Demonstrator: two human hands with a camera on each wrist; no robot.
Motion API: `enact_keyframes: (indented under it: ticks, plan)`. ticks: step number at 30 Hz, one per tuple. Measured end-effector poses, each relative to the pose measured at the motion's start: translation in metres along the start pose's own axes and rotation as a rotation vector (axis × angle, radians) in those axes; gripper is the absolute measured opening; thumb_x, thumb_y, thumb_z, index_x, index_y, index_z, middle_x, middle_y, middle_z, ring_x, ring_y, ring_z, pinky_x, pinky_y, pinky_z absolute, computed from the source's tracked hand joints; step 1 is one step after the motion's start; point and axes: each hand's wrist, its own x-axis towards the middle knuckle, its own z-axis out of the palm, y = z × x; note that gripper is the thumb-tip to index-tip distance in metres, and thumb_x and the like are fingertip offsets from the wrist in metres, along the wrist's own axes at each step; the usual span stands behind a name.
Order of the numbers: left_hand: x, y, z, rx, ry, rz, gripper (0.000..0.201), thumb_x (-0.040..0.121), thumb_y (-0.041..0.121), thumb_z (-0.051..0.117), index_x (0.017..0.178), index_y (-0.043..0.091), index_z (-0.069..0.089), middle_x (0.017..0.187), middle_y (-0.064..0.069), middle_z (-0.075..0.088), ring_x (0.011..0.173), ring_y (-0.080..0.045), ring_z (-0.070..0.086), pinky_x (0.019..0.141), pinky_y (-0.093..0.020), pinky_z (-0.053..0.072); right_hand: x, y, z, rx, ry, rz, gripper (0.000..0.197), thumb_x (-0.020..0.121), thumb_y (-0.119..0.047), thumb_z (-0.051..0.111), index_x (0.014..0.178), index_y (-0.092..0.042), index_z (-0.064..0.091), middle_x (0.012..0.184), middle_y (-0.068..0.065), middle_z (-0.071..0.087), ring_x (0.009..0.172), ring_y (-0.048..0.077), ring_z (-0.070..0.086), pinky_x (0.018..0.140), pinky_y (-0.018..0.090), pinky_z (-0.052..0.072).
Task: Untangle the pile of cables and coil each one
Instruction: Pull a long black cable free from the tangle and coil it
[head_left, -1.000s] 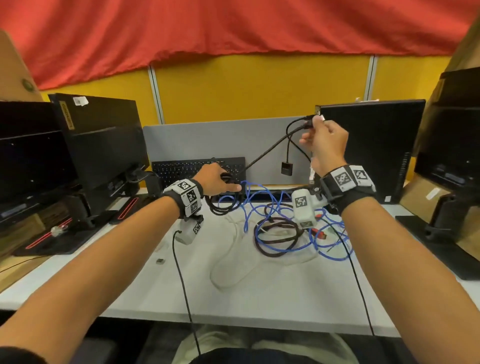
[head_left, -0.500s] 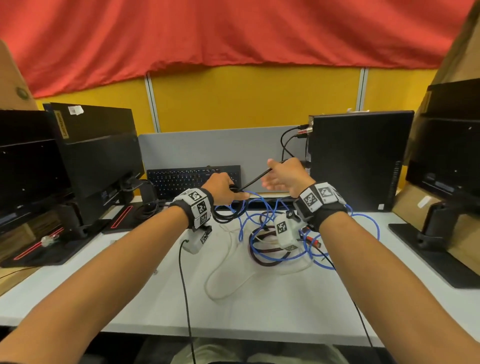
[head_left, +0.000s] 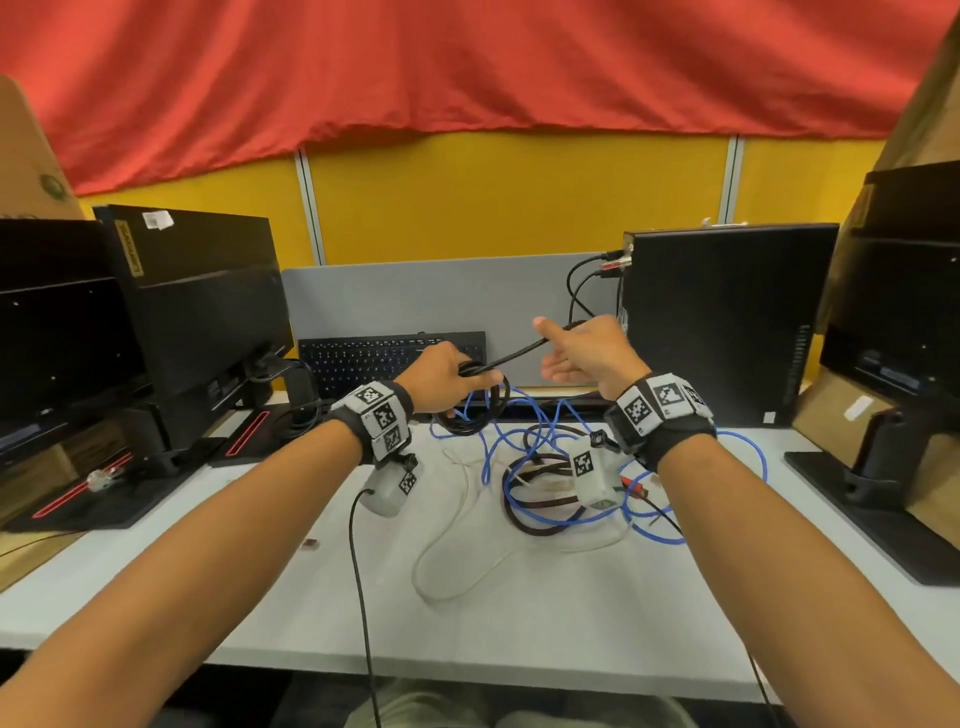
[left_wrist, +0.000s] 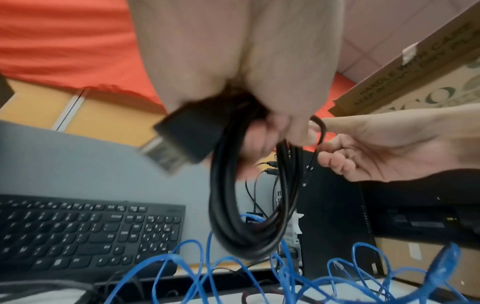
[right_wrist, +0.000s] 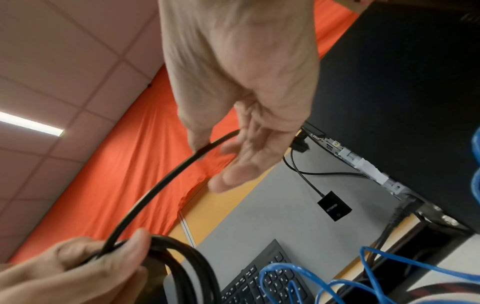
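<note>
My left hand (head_left: 447, 376) grips a coil of black cable (head_left: 475, 410) just above the back of the desk (head_left: 519, 649). In the left wrist view the coil (left_wrist: 249, 226) hangs below the fingers and a black plug (left_wrist: 179, 139) sticks out to the left. A straight run of the cable leads up to my right hand (head_left: 587, 353). There it lies between thumb and forefinger, and the fingers (right_wrist: 228, 181) are held out straight. A blue cable (head_left: 762, 453), a dark braided coil (head_left: 519, 514) and a white cable (head_left: 441, 582) lie tangled on the desk below.
A black keyboard (head_left: 384, 358) leans against a grey divider behind the hands. A computer tower (head_left: 727, 322) stands at the right with thin cables plugged in and a small adapter (right_wrist: 335, 207) dangling. Monitors (head_left: 197, 301) stand left, a monitor stand (head_left: 883, 467) right.
My right hand has come down from beside the tower's top towards my left hand, and its fingers have spread. The left hand has kept its hold on the coil.
</note>
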Motion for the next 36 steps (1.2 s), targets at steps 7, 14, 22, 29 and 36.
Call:
enact_keyframes:
  ticks: [7,14,22,29,36]
  plan:
    - [-0.021,0.023,0.003,-0.520,0.038,0.093,0.039,0.098,0.041,0.060,0.075,0.012,0.048,0.050,0.008,0.034,0.038,-0.011,0.029,0.039,-0.020,0.028,-0.003,0.004,-0.008,0.178,-0.136,-0.206,0.053,0.092,-0.040,0.072,0.121,0.000,0.053,0.099,0.021,0.076,0.085,0.025,0.078,0.070,0.031,0.063]
    - [-0.034,0.043,-0.015,-1.006,0.088,0.047,0.044,0.100,0.052,0.047,0.084,0.011,0.048,0.050,0.005,0.020,0.037,-0.009,0.017,0.042,-0.020,0.016,0.004,0.022,-0.016,-0.356,-0.099,-0.391,0.016,0.097,-0.021,0.068,0.088,-0.011,0.076,0.065,0.010,0.070,0.054,0.010,0.062,0.063,0.030,0.054]
    - [-0.019,0.008,0.011,-1.162,0.141,-0.095,0.040,0.105,0.043,0.042,0.086,0.009,0.051,0.050,0.006,0.023,0.037,-0.007,0.019,0.039,-0.020,0.020,-0.004,0.019,0.015,0.063,-0.253,-0.077,0.024,0.099,-0.010,0.063,0.094,0.012,0.071,0.088,0.019,0.074,0.079,0.026,0.071,0.066,0.025,0.061]
    - [0.016,-0.020,0.034,-1.069,0.199,-0.179,0.039,0.104,0.044,0.046,0.084,0.010,0.051,0.049,0.006,0.027,0.036,-0.008,0.022,0.038,-0.019,0.024,0.001,0.028,0.030,0.198,-0.372,0.013,0.032,0.095,-0.040,0.068,0.085,-0.012,0.081,0.083,0.009,0.077,0.080,0.023,0.074,0.079,0.036,0.062]
    - [0.056,-0.048,0.038,-1.047,0.258,-0.172,0.039,0.104,0.042,0.049,0.083,0.009,0.057,0.051,0.007,0.027,0.038,-0.008,0.022,0.037,-0.019,0.023,0.032,0.041,0.044,0.321,-0.472,0.089,0.073,0.078,-0.018,0.081,0.141,-0.021,0.044,0.092,0.007,0.077,0.087,0.024,0.074,0.080,0.035,0.058]
